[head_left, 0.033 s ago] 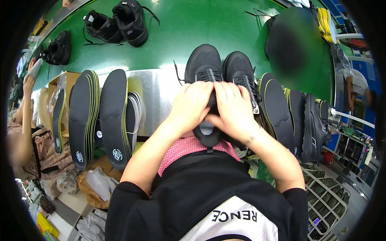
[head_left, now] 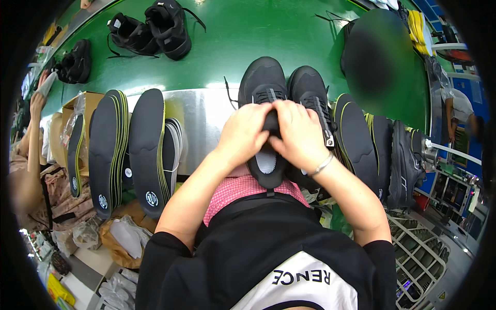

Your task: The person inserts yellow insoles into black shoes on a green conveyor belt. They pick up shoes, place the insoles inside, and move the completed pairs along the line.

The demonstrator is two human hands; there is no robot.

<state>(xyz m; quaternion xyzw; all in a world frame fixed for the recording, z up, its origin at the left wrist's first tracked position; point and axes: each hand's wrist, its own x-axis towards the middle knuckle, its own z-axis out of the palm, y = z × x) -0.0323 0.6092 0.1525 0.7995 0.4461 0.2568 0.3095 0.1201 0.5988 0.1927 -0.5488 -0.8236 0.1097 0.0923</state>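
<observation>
Nothing measurable has moved since the earlier frame: both hands sit in the same place on the same shoe, same grip. Left hand [head_left: 243, 134] and right hand [head_left: 299, 137] are together, fingertips meeting over the throat of the left black shoe [head_left: 263, 85], clamped on its tongue and collar. Shoe lies straight ahead of the body on the metal desk [head_left: 199, 119], long axis running away from the person, toe pointing toward the green belt [head_left: 248, 36], heel toward the lap. A dark insole [head_left: 267, 165] with a pale grey patch sticks out of the heel end, below the hands, touching the pink checked cloth at the waist. Second black shoe [head_left: 309, 88] stands just beside the first, on the right, parallel, partly under the right hand. Both hands are equally near; wrists bent down, forearms converging from the lower edge, a thin bracelet on the right wrist. Stacked insoles [head_left: 126, 139] with yellow-green edges stand to the left on the desk, more to the right. Other black shoes [head_left: 165, 26] lie well apart on the belt.
</observation>
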